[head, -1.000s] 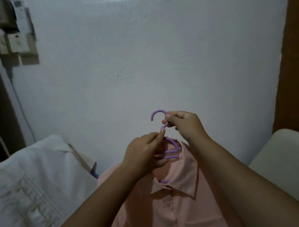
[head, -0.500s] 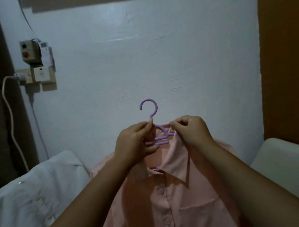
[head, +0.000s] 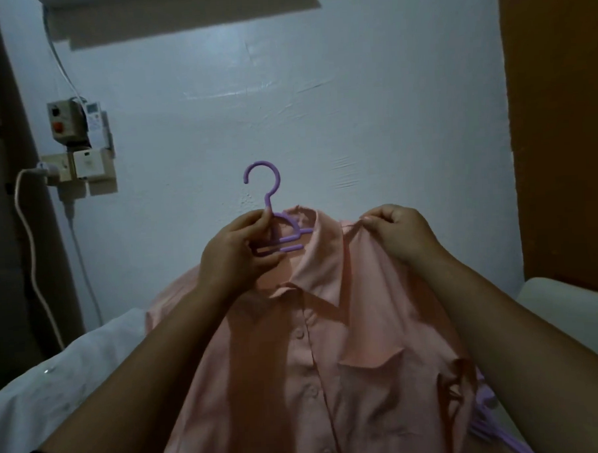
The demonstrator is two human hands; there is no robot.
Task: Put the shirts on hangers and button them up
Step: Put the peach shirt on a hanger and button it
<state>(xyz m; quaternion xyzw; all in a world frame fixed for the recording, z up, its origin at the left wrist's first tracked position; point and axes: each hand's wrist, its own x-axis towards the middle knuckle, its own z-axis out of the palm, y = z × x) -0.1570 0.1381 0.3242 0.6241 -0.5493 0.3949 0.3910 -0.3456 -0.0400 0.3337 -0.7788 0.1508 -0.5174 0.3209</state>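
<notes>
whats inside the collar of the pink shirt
The purple hanger sits inside the pink shirt collar, hook and neck bars showing above it. The left hand grips the neck. Its arms are covered by the fabric, so their seating cannot be seen.

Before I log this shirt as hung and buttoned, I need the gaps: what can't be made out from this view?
- Purple hanger, head view: both arms are hidden inside the pink shirt, and the left hand covers its neck.
- Shirt hem and lower buttons: cut off by the bottom edge.
- Placket buttons: too dim to tell if each is fastened.
- Fabric pinched by the right hand: fingers cover it.
- More purple hangers: mostly behind the right forearm.
</notes>
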